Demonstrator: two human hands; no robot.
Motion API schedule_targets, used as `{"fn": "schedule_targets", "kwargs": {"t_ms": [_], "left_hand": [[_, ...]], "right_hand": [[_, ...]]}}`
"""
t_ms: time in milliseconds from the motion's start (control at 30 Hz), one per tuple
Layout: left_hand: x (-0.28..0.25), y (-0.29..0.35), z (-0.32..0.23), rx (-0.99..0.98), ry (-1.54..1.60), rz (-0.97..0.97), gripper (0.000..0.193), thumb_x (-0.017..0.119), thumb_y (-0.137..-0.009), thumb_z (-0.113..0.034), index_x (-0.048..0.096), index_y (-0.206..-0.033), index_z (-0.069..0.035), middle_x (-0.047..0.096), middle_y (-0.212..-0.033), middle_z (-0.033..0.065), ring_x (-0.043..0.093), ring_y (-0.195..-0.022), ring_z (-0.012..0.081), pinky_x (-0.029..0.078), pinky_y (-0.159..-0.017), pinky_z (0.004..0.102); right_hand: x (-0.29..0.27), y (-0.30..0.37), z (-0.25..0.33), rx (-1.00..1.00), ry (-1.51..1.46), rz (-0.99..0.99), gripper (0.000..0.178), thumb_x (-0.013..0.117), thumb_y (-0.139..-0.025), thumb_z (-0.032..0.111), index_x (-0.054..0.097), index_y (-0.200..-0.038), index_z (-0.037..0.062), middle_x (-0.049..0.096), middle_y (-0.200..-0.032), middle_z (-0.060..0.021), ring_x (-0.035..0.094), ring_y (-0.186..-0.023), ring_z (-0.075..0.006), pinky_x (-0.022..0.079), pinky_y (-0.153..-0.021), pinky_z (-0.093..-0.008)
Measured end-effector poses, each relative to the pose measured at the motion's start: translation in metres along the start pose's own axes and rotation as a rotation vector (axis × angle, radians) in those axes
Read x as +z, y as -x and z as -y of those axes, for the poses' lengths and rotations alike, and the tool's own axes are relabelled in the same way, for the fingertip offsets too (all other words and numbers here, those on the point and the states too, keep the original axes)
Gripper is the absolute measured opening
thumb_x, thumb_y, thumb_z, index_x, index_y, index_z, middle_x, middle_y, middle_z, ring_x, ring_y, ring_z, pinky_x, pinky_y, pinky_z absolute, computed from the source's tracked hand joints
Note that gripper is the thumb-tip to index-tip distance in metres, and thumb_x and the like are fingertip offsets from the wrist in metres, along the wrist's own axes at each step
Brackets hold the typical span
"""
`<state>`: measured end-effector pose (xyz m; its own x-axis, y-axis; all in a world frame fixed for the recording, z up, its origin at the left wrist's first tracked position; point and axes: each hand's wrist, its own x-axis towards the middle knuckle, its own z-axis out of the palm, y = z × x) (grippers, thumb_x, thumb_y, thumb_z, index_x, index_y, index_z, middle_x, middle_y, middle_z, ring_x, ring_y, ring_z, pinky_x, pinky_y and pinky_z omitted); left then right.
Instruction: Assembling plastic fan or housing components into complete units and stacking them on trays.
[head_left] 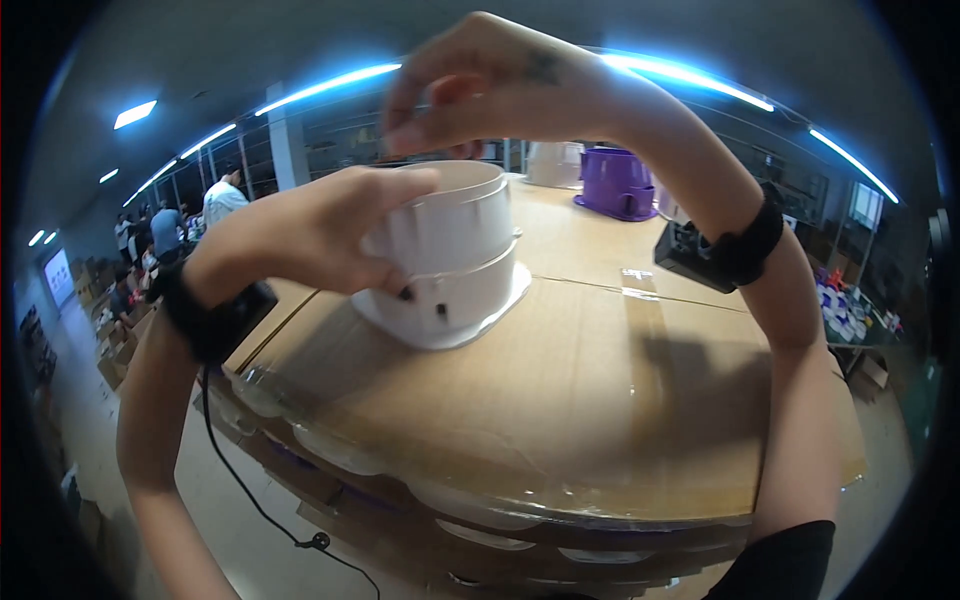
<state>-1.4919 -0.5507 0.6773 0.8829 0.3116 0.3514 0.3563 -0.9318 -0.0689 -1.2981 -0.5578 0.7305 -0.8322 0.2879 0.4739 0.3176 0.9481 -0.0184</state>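
- Left hand: curved about the left wall of the white tub, digits spread. One digit lies near the upper rim, another low on the near wall. Fingers on the far side are hidden.
- White tub: upright, two-tiered, standing on the cardboard surface. Wide base flange rests on the board; small dark slot in the near wall.
- Handling, judged by appearance: moulded plastic, probably light for its bulk, stiff, smooth and somewhat slippery. The thin rim looks the weakest part under a hard pinch. Recommended hold: opposite sides of the wall, below the rim, or under the flange edge. Cannot tell whether the tiers are one piece; lifting by the upper tier alone is inadvisable.
- Right hand: raised above the white tub, fingers bent and blurred. Cannot tell whether it holds anything or touches the rim.
- Pale tub: beyond the white tub, to its right.
- Purple tub: likewise beyond the white tub, farther right.
- Black wrist unit: strapped to the right wrist, well right of the white tub.
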Motion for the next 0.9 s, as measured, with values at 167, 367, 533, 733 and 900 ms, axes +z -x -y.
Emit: {"fn": "schedule_targets", "kwargs": {"t_ms": [167, 367, 533, 733, 900], "left_hand": [[-0.002, -0.008, 0.029, -0.226, 0.110, 0.156, 0.061, 0.071, -0.063, -0.011, 0.039, -0.115, -0.004, 0.054, -0.100, 0.0156, 0.053, -0.098, 0.0300, 0.045, -0.087, 0.0394], [0.019, -0.047, 0.049, -0.113, 0.043, 0.068, 0.064, 0.070, -0.066, -0.019, 0.038, -0.119, -0.003, 0.049, -0.108, 0.0174, 0.049, -0.104, 0.0306, 0.040, -0.092, 0.0403], [0.021, -0.060, 0.053, -0.161, 0.041, 0.083, 0.066, 0.069, -0.069, -0.027, 0.037, -0.121, -0.003, 0.050, -0.110, 0.0166, 0.048, -0.105, 0.0287, 0.040, -0.091, 0.0384], [0.006, -0.067, 0.040, -0.228, -0.122, 0.241, 0.060, 0.068, -0.068, -0.035, 0.045, -0.112, -0.001, 0.054, -0.105, 0.0167, 0.054, -0.098, 0.0274, 0.044, -0.085, 0.0346], [0.008, -0.066, 0.041, -0.262, -0.160, 0.223, 0.055, 0.066, -0.072, -0.035, 0.046, -0.109, 0.000, 0.055, -0.100, 0.0163, 0.054, -0.095, 0.0278, 0.045, -0.082, 0.0365]], "right_hand": [[0.003, -0.015, -0.012, 0.159, 0.211, 0.092, 0.024, 0.059, -0.082, 0.029, 0.062, -0.088, 0.0065, 0.060, -0.069, -0.0047, 0.056, -0.058, -0.0114, 0.047, -0.054, -0.0216], [-0.002, -0.002, -0.031, 0.280, 0.351, 0.114, 0.025, 0.054, -0.085, 0.027, 0.063, -0.085, 0.0038, 0.061, -0.070, -0.0067, 0.058, -0.059, -0.0126, 0.049, -0.055, -0.0247], [-0.004, -0.001, -0.022, 0.438, 0.380, 0.177, 0.024, 0.050, -0.086, 0.022, 0.064, -0.086, 0.0023, 0.063, -0.073, -0.0075, 0.058, -0.058, -0.0122, 0.049, -0.056, -0.0244], [-0.007, 0.001, -0.028, 0.426, 0.417, 0.199, 0.025, 0.052, -0.086, 0.027, 0.061, -0.090, 0.0038, 0.060, -0.074, -0.0067, 0.058, -0.061, -0.0120, 0.049, -0.056, -0.0243], [-0.012, 0.000, -0.027, 0.374, 0.417, 0.205, 0.026, 0.053, -0.086, 0.028, 0.062, -0.089, 0.0039, 0.061, -0.073, -0.0064, 0.058, -0.060, -0.0116, 0.049, -0.055, -0.0236]]}}
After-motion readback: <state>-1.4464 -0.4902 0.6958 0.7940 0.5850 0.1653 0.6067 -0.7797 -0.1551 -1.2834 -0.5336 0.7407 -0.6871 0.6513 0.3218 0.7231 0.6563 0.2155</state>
